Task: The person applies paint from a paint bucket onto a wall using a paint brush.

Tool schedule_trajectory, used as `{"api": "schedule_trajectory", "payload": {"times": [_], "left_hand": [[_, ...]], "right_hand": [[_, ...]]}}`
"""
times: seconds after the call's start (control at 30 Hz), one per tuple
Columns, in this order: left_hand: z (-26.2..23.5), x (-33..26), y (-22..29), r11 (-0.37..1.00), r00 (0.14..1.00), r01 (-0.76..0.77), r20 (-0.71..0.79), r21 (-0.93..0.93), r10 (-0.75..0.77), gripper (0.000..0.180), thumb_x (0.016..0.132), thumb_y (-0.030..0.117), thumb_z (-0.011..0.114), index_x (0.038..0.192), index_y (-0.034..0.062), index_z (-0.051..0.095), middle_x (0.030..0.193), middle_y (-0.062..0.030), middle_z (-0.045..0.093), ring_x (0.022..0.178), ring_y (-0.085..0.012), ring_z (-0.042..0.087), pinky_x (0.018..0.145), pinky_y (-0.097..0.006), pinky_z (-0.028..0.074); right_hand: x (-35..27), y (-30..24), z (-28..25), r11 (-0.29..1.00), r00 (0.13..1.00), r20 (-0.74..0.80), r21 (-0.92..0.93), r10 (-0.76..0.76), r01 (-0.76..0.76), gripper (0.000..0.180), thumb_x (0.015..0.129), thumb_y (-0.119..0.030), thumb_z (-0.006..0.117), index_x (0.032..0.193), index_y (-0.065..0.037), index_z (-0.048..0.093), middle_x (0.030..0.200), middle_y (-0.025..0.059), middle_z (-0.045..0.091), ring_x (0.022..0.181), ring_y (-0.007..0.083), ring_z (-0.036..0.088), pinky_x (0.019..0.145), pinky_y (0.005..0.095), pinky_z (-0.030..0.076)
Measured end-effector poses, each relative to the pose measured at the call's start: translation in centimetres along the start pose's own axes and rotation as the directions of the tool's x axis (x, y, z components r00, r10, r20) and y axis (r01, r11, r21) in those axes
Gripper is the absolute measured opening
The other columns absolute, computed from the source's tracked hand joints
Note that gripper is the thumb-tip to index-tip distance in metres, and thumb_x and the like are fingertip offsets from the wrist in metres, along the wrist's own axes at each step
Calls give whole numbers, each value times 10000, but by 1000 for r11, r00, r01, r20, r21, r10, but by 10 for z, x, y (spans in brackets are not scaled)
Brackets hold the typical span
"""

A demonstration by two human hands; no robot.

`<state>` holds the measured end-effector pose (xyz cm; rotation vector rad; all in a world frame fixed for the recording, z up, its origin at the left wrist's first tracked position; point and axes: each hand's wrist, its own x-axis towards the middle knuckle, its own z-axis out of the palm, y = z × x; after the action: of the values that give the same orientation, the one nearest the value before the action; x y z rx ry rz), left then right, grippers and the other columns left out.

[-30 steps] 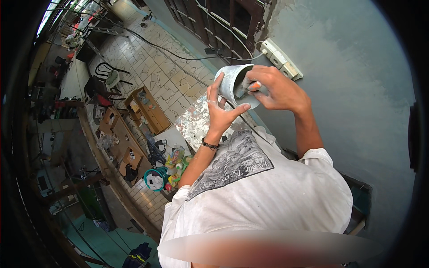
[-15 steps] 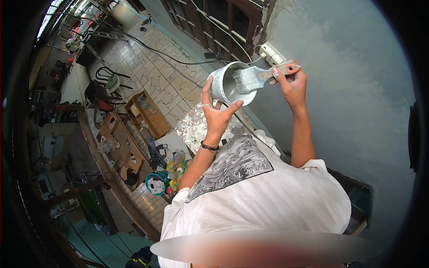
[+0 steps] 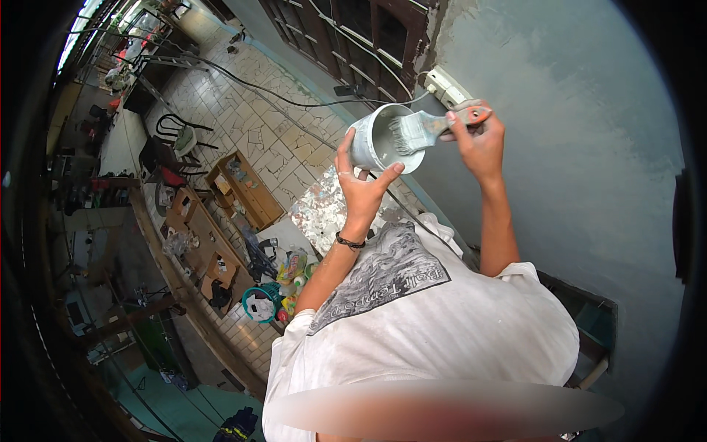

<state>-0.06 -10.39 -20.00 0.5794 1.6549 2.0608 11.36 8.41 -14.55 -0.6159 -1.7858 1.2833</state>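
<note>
My left hand point(image 3: 361, 188) is wrapped round a white paint tub point(image 3: 364, 145), which tips with its mouth toward the right. Pale grey paint coats the inside of the tub. In my right hand point(image 3: 480, 147) is a wide paintbrush point(image 3: 421, 131), gripped by its handle, whose end is orange. The brush's paint-smeared bristles reach into the mouth of the tub, over the inner wall; whether they touch it I cannot tell.
A grey-painted wall point(image 3: 567, 140) rises on the right, with a white socket box point(image 3: 446, 87) and a dark-framed window point(image 3: 353, 37). Cables cross behind the tub. Below lie a paint-spattered board point(image 3: 324, 210), a wooden drawer point(image 3: 247, 190) and a teal basket point(image 3: 262, 303).
The tub and my left hand have shifted very slightly to the right. The brush stays in the tub's mouth, tilted a little differently.
</note>
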Motion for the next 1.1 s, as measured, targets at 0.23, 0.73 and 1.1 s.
{"api": "schedule_trajectory", "payload": {"times": [0.23,0.73,1.1], "left_hand": [[2,3,2,976,994,105,29,-191,-102,878,856,239,869,1551,65,362,1322,-177,587,1204,-250,623,1028,-375,529],[12,11,-11,905,954,290,167,-312,-248,690,1013,430,676,1539,170,313,1510,-123,451,1405,-326,468,1129,-607,421],[18,27,-34,839,929,361,236,-407,-285,713,1008,416,696,1542,178,287,1495,-134,455,1405,-306,455,1110,-588,431]], "right_hand": [[-7,59,-9,697,903,127,595,410,-400,162,991,-132,704,1060,-22,608,1010,129,716,841,204,747,714,331,655],[-23,77,-17,201,808,270,882,524,-426,56,969,-113,716,990,-160,694,1056,53,754,940,166,718,802,321,623],[3,59,-41,284,849,185,889,494,-359,235,966,-121,711,1183,-94,624,1095,47,708,909,153,697,816,310,637]]}}
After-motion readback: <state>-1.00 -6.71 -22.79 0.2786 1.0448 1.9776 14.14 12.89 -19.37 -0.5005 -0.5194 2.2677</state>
